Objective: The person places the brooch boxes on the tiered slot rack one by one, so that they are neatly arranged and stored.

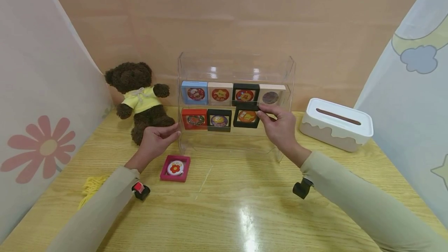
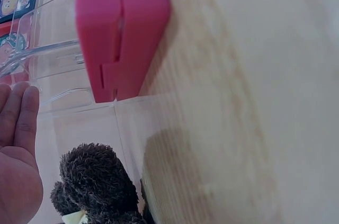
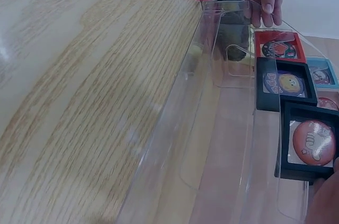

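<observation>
A clear acrylic display rack (image 1: 234, 72) holds square framed badges on its tiers. My right hand (image 1: 281, 125) pinches the upper right corner of a black frame (image 1: 246, 116) with an orange thumbs-up badge, at the lower row. That frame sits slightly higher than the black frame (image 1: 219, 120) and red frame (image 1: 194, 119) to its left. At the rack's left side edge, my left hand (image 1: 155, 141) grips the clear plastic between thumb and fingers. A magenta frame (image 1: 175, 168) with a flower badge lies on the table below that hand.
Blue (image 1: 194, 93), cream and black frames fill the upper row. A brown teddy bear (image 1: 141, 106) in yellow sits left of the rack. To the right stands a white tissue box (image 1: 336, 123). Yellow strands (image 1: 92, 188) lie beside my left sleeve on the wooden table (image 1: 217, 213).
</observation>
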`<state>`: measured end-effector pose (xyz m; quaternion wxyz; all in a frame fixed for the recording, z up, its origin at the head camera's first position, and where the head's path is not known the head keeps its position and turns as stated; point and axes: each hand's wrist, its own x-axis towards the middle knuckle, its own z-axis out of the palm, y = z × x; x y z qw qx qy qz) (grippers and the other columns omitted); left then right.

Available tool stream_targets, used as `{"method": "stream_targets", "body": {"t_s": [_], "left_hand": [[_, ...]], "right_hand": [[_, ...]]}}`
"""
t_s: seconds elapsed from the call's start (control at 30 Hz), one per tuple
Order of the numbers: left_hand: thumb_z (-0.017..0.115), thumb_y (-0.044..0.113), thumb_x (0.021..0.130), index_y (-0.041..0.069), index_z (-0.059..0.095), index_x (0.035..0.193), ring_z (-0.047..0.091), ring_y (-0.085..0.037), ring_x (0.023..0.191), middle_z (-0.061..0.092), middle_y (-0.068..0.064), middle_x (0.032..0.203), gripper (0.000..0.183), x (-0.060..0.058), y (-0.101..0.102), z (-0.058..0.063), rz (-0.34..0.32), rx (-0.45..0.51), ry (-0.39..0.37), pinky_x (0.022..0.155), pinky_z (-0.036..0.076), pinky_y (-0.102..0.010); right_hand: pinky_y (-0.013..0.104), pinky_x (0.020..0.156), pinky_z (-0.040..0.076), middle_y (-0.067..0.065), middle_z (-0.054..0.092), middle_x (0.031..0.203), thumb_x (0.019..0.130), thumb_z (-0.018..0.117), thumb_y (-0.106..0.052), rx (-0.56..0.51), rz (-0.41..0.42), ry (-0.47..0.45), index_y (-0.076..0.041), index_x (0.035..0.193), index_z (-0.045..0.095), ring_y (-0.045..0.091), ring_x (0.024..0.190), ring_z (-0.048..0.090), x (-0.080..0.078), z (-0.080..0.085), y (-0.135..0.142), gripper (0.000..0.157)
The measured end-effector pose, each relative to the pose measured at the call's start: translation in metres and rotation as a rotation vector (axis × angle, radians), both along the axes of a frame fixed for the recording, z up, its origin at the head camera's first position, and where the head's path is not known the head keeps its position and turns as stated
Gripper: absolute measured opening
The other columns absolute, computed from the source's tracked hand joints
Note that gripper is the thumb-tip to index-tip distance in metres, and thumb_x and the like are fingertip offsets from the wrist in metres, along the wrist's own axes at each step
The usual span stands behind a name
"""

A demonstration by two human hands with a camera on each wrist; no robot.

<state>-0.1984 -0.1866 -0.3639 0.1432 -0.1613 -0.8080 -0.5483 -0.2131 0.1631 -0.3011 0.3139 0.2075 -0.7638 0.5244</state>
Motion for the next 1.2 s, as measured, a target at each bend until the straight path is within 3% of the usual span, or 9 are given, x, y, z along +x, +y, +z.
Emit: {"method": "stream_targets", "body": {"t_s": [0.17,0.53,0.7,0.83,1.1,1.2], "left_hand": [[0.07,0.011,0.088,-0.003,0.068,0.112,0.066,-0.005,0.086,0.065,-0.016,0.108,0.027,0.001,0.0,0.0,-0.002,0.0,0.009,0.071,0.053,-0.021],[0.07,0.009,0.088,-0.004,0.068,0.111,0.066,-0.005,0.083,0.065,-0.017,0.106,0.026,0.0,0.001,0.001,-0.004,0.006,0.016,0.07,0.053,-0.021],[0.07,0.011,0.088,-0.003,0.068,0.111,0.066,-0.005,0.083,0.066,-0.016,0.106,0.028,0.001,0.001,0.0,0.003,-0.007,0.008,0.069,0.053,-0.021],[0.07,0.011,0.088,-0.003,0.068,0.112,0.066,-0.005,0.084,0.066,-0.016,0.107,0.027,0.001,0.0,-0.001,0.004,-0.013,0.003,0.07,0.053,-0.021],[0.07,0.012,0.088,-0.002,0.069,0.11,0.066,-0.005,0.084,0.066,-0.015,0.106,0.027,0.001,0.0,0.001,-0.003,-0.013,0.0,0.069,0.053,-0.021],[0.069,0.008,0.088,-0.005,0.067,0.111,0.066,-0.004,0.084,0.065,-0.018,0.106,0.026,0.007,0.004,0.01,-0.012,-0.009,-0.014,0.07,0.053,-0.02]], "right_hand": [[0.011,0.068,0.049,0.016,0.069,0.102,0.08,0.073,0.006,0.008,0.0,-0.03,0.007,0.096,0.073,0.028,0.093,0.066,-0.014,-0.016,0.004,0.016],[0.014,0.069,0.051,0.012,0.069,0.104,0.083,0.073,0.001,0.081,-0.03,-0.068,0.004,0.097,0.074,0.022,0.093,0.066,-0.013,-0.025,0.001,0.015],[0.022,0.072,0.053,0.012,0.068,0.105,0.084,0.072,-0.001,0.091,-0.029,-0.071,0.003,0.099,0.073,0.02,0.095,0.064,-0.013,-0.028,0.0,0.016],[0.026,0.072,0.054,0.012,0.068,0.104,0.084,0.072,0.0,0.101,-0.034,-0.063,0.004,0.099,0.073,0.02,0.095,0.065,-0.013,-0.029,0.0,0.016],[0.021,0.072,0.053,0.013,0.068,0.105,0.083,0.072,0.002,0.09,-0.015,-0.059,0.006,0.098,0.072,0.022,0.094,0.065,-0.012,-0.029,-0.001,0.016],[0.027,0.073,0.054,0.018,0.067,0.105,0.083,0.07,0.006,0.078,0.012,-0.056,0.01,0.099,0.071,0.028,0.094,0.065,-0.004,-0.021,-0.004,0.016]]}}
